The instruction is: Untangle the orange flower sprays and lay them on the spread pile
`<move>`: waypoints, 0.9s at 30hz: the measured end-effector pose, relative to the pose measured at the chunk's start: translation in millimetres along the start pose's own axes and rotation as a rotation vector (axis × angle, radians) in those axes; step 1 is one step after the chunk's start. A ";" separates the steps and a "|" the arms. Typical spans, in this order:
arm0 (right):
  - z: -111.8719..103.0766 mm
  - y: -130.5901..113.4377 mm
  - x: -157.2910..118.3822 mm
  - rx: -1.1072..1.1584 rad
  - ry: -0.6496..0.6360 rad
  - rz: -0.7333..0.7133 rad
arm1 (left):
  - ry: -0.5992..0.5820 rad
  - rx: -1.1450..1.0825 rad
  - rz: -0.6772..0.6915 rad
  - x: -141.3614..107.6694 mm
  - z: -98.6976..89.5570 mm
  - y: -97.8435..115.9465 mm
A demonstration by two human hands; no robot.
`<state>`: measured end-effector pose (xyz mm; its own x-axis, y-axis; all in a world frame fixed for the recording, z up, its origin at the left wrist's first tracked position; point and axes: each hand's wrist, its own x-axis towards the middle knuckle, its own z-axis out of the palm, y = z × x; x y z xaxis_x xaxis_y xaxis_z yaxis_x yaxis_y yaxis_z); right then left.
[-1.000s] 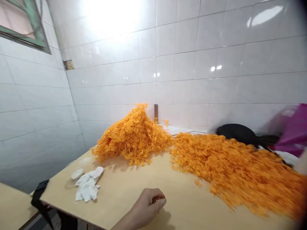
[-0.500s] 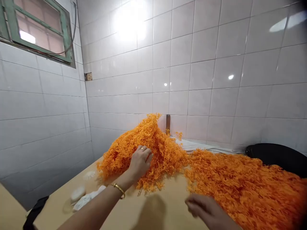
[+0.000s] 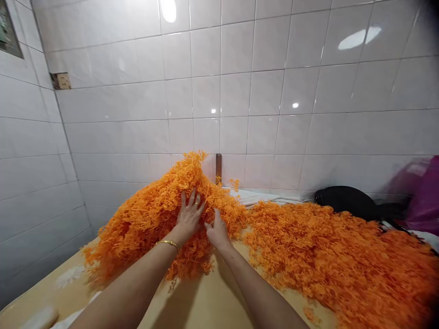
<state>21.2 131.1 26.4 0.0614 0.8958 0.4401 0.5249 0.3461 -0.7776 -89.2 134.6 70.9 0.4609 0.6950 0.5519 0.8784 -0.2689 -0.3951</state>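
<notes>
Toward the counter's (image 3: 226,304) back left corner, a tall heap (image 3: 137,224) of frilly orange stuff rises to a peak before the tiled wall (image 3: 270,59), its left end close to the left edge. Both bare hands are at this heap. The left hand (image 3: 190,217) lies against its front with the back of the hand up; its grip is apart, fingers spread over the strands, with a ring (image 3: 196,204) on one finger and a gold bracelet (image 3: 168,243) at the wrist. Just beside it, the right hand (image 3: 218,230) is at the heap's right side, index finger pointing up and thumb apart from it; whether its other fingers hold any strands, I cannot tell. A lower, wider orange spread (image 3: 318,246) meets the heap at its right and runs across the counter's right part, a loose tuft (image 3: 311,315) just off its near side. Along the back edge lies a white cloth (image 3: 264,198), with a black thing (image 3: 343,198) and a purple bag (image 3: 425,201) farther right. A brown strip (image 3: 218,168) stands against the wall behind the heap. Near the left edge are a thin white piece (image 3: 69,276) and, closer to the person, a blurred pale thing (image 3: 41,317), partly cut off.
</notes>
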 end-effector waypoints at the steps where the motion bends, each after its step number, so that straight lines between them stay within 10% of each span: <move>1: -0.6 1.0 -1.9 -0.018 -0.021 -0.007 | -0.009 0.009 -0.003 1.7 2.2 -1.6; 11: -53.0 13.2 -23.4 -0.124 -0.259 -0.183 | -0.037 0.022 -0.032 18.1 9.0 -5.2; 19: -70.6 9.2 -42.6 -0.114 -0.322 -0.243 | 0.125 -0.065 0.091 6.6 -41.2 -0.1; 27: -66.9 -12.3 -43.8 -0.036 -0.315 -0.227 | 0.171 -0.011 -0.395 20.9 -63.3 -64.1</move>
<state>68.8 68.9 46.7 -0.3207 0.8413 0.4352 0.5249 0.5403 -0.6577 -127.8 124.1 154.2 0.1021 0.6255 0.7735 0.9925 -0.0120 -0.1213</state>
